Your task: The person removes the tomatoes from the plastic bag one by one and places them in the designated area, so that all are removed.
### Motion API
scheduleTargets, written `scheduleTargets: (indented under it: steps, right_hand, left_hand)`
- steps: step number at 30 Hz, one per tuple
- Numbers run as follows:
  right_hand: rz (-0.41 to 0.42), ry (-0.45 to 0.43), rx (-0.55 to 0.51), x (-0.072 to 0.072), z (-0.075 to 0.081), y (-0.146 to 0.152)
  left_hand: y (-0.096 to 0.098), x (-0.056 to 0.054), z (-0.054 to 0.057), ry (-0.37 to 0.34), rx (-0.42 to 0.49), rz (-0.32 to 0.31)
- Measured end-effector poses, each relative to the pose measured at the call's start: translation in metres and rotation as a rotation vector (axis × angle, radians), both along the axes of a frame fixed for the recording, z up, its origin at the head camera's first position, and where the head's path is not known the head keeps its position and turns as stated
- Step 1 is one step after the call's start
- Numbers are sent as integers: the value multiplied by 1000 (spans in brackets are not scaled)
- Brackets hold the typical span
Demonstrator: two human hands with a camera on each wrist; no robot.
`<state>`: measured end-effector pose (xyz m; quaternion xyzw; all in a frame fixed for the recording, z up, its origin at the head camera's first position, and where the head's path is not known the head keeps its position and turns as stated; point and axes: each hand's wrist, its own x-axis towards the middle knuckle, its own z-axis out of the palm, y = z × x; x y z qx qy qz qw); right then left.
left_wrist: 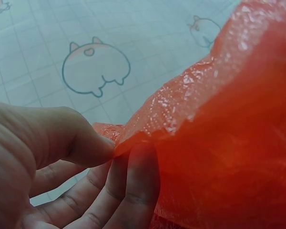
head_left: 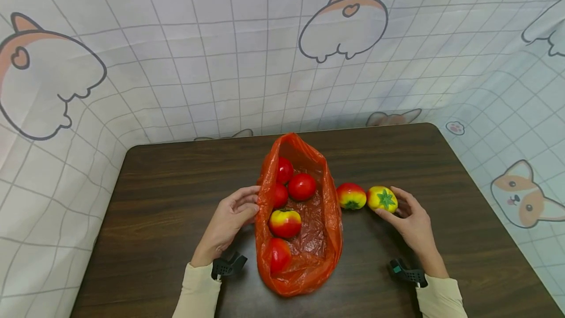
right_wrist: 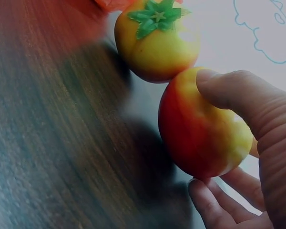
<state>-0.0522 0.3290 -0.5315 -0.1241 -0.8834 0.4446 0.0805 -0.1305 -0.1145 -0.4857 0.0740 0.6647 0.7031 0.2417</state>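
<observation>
On the right of the dark table [head_left: 176,185], beside the bag, is a yellow tomato [head_left: 382,199] with a green leaf star. The right hand [head_left: 412,222] pinches it, thumb on one side and fingers on the other. I can't tell if it is off the table. It looks smooth, so a snug hold round its fat middle should work best, with no hard squeeze. A red and yellow tomato [head_left: 351,195] touches it, and a bump might make that one roll. Next comes the red bag [head_left: 333,220], its mouth wide, with five fruits showing inside. The left hand [head_left: 230,222] pinches its rim. The bag looks thin and floppy, so a gentle outward pull should help. Behind hangs a checked cloth [head_left: 212,53] with dog pictures.
</observation>
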Motion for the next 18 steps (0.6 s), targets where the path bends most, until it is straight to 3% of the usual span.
scheduleTargets:
  steps: [8,18]
  right_hand:
    - [-19,45,14,2,7,4]
    - [-77,64,48,8,28,5]
  left_hand:
    - [0,2,2,-1,7,-1]
    - [2,2,4,12,11,-7]
